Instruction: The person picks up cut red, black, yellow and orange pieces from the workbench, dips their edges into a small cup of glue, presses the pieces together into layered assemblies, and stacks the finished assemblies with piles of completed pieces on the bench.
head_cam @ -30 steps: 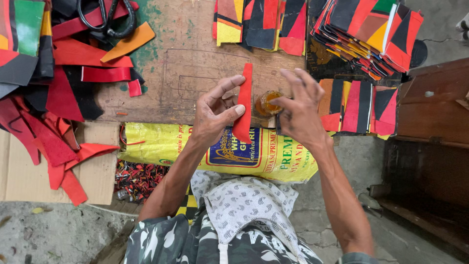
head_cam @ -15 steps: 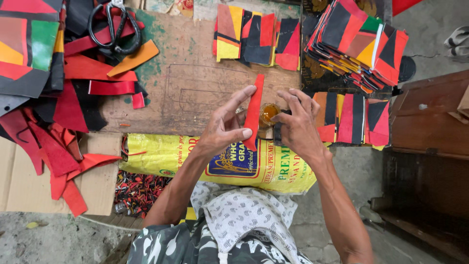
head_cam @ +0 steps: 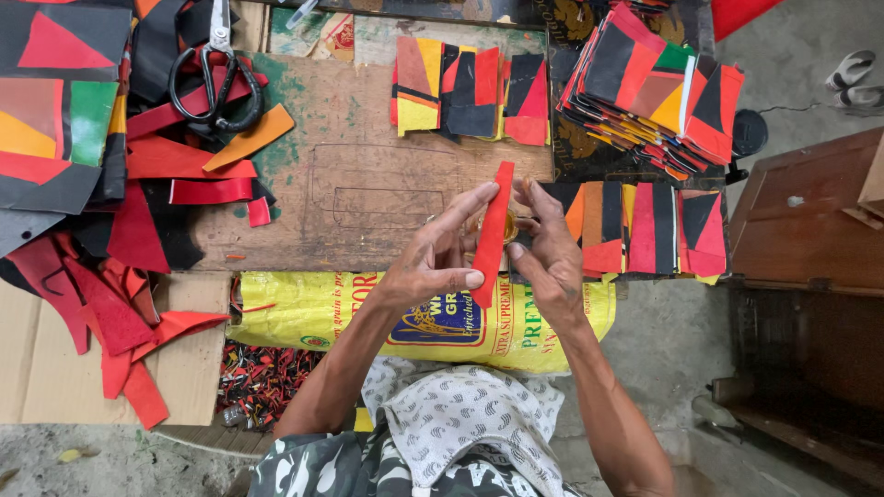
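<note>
The red strip [head_cam: 493, 230] runs 12 to 6 o'clock, pinched between both hands: left hand [head_cam: 437, 262] at 9, right hand [head_cam: 551, 253] at 3.

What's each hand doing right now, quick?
Left hand: closed on the red strip.
Right hand: fingers pinching the same red strip.

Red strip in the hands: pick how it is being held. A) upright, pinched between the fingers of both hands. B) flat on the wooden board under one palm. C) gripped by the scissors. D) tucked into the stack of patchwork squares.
A: the red strip stands upright above the wooden board, with the left hand and the right hand pinching it from either side.
</note>
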